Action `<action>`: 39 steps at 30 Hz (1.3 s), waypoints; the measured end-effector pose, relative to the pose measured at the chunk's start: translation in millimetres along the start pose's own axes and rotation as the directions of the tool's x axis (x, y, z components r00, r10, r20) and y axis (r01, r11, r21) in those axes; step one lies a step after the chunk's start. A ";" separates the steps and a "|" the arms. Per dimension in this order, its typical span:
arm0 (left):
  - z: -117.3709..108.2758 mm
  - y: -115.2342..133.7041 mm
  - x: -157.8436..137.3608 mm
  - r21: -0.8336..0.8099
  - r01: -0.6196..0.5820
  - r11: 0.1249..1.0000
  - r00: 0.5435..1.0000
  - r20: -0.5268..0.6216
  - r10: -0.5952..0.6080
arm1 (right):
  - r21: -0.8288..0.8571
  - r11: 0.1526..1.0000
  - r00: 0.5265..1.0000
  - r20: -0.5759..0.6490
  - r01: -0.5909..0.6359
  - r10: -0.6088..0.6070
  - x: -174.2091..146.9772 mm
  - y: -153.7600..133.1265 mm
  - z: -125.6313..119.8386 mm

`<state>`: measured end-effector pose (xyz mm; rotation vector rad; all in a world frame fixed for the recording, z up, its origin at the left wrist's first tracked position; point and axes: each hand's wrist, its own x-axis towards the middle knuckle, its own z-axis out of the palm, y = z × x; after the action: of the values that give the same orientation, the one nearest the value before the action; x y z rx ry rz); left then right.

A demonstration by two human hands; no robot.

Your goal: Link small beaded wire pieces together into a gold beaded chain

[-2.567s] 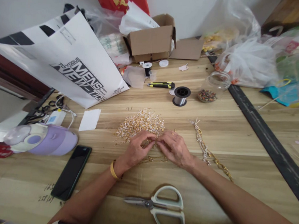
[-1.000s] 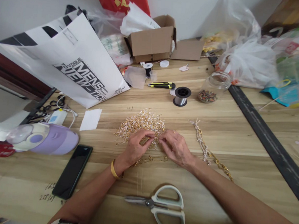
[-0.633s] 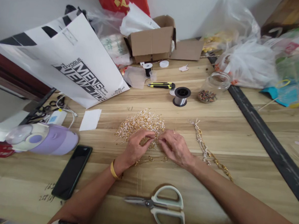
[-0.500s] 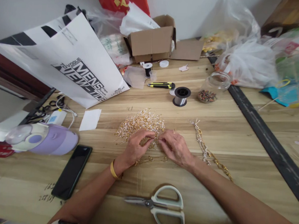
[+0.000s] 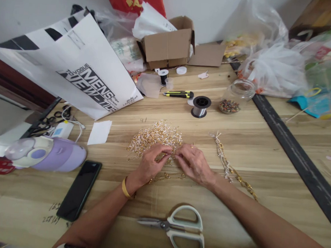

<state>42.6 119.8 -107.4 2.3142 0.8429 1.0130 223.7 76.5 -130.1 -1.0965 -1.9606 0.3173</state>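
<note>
My left hand (image 5: 152,161) pinches thumb against forefinger at the near edge of a pile of small gold and pale clasp-like pieces (image 5: 153,136). Its fingertips almost meet those of my right hand (image 5: 192,163), which is pinched as well. Whatever lies between the fingertips is too small to make out. A thin gold chain (image 5: 167,176) stretches on the table just below both hands, partly hidden by the left wrist. Beyond my right forearm lie a silver and gold chain strand (image 5: 222,158). White-handled scissors (image 5: 175,226) rest between my forearms.
Left of me are a black phone (image 5: 80,190), a purple bottle (image 5: 58,154) and a white paper bag (image 5: 98,74). Farther back stand a wire spool (image 5: 200,107), a utility knife (image 5: 179,94), a jar of beads (image 5: 231,100) and a cardboard box (image 5: 168,45).
My fingertips have shifted very slightly, the right hand a touch to the left. Both hands keep their pinch, and the things on the table stay where they were.
</note>
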 end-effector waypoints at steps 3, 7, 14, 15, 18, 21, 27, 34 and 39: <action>-0.1 -0.1 -0.5 -0.024 0.042 0.999 0.999 0.020 -0.042 | -0.003 1.000 1.000 -0.003 0.004 -0.004 0.0 0.0 -0.2; -0.1 0.1 -0.5 -0.093 0.136 0.986 0.989 0.071 -0.130 | 0.004 1.000 1.000 -0.005 -0.004 0.004 0.3 -0.2 -0.2; -1.1 1.1 1.9 -0.307 0.295 0.905 0.955 0.095 -0.279 | 0.037 0.999 0.999 -0.047 0.010 -0.008 0.9 -0.8 -0.9; -1.3 0.7 2.1 -0.325 0.305 0.895 0.952 0.098 -0.289 | 0.038 0.999 0.999 -0.046 0.006 -0.004 0.9 -0.9 -1.1; -1.8 -0.7 2.5 -0.365 0.330 0.871 0.944 0.111 -0.311 | 0.044 0.999 0.999 -0.046 -0.008 0.010 0.7 -1.1 -1.6; -2.3 -2.2 2.8 -0.386 0.348 0.854 0.937 0.116 -0.330 | 0.056 0.998 0.999 -0.046 -0.022 0.025 0.7 -1.3 -2.0; -3.2 -4.4 3.2 -0.410 0.362 0.837 0.932 0.130 -0.340 | 0.058 0.998 0.999 -0.042 -0.020 0.023 0.0 -0.1 -1.5; -3.0 -5.7 2.0 -0.411 0.359 0.838 0.933 0.136 -0.333 | 0.041 0.999 0.999 -0.044 -0.008 0.010 0.7 -0.5 -1.4; -3.3 -3.8 3.1 -0.408 0.354 0.842 0.935 0.139 -0.325 | 0.040 0.999 0.999 -0.031 -0.008 0.009 0.5 -0.8 -1.4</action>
<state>40.5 125.2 -106.2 1.7400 0.8657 0.8572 224.2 76.2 -128.5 -1.0784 -1.9147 0.3410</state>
